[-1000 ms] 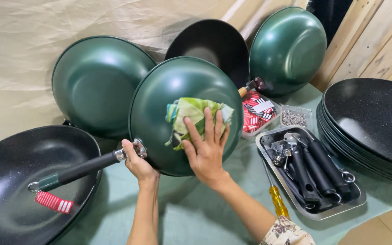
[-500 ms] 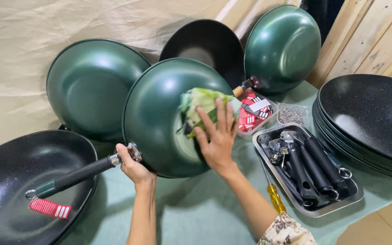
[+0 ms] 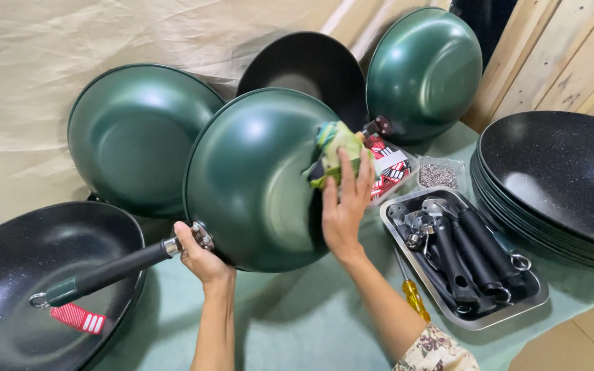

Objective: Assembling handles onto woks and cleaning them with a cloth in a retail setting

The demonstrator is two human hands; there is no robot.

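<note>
Head camera is looking down on a dark green round metal wok (image 3: 256, 178) standing on edge at the centre of the frame, its outer side facing the viewer. The left hand (image 3: 199, 253) is gripping the wok where its black handle (image 3: 108, 273) joins the rim, fingers curled shut around that joint. The right hand (image 3: 345, 206) is pressing a crumpled green and yellow cloth (image 3: 335, 150) against the wok's right edge, fingers stretched flat over the cloth.

Behind, two more green woks (image 3: 135, 137) are leaning at upper left and upper right. A black speckled pan (image 3: 15, 275) is lying at lower left, and a stack of black pans (image 3: 558, 178) is sitting at right. A steel tray of black handles (image 3: 465, 257) is resting at lower right on the pale green tablecloth (image 3: 297, 323).
</note>
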